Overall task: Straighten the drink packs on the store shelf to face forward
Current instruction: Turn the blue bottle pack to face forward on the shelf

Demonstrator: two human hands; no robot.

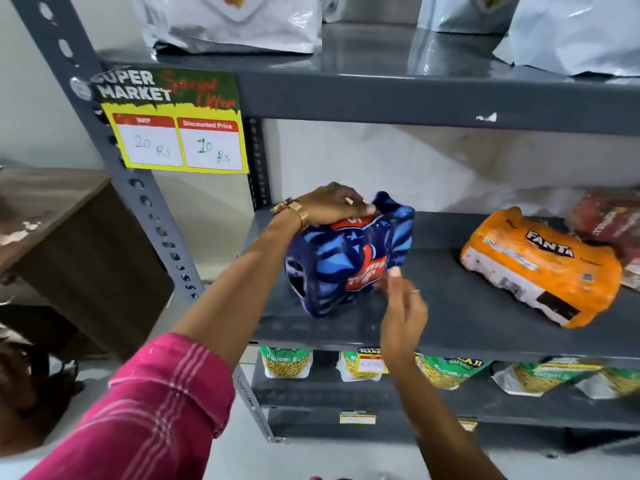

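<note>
Blue drink pack standing on the grey middle shelf, near its left end, tilted and turned so one end faces the left post; red logo on its front smeared by motion blur, lettering only partly legible. Left hand clamped over the top rear of the blue drink pack, fingers curled onto the wrapping, fingertips partly hidden behind the pack's crest; gold bracelet at the wrist, pink striped sleeve running out of the bottom left corner. Right hand just in front of the blue drink pack's lower right corner, fingers loosely spread and holding nothing, one fingertip at or against the wrapping, contact impossible to confirm through the blur; thin ring on one finger. Orange Fanta pack lying to the right of the blue drink pack, well apart from it, skewed on the same shelf, label turned upward. Red pack beyond the Fanta pack, further right, cut off by the frame edge and too blurred to read. Yellow price sign up and left of the blue drink pack, fixed to the shelf edge, handwritten prices faint. Silver pouches on the shelf above, tops cut off. Green snack bags on the shelf below, upper parts hidden by the shelf lip.
</note>
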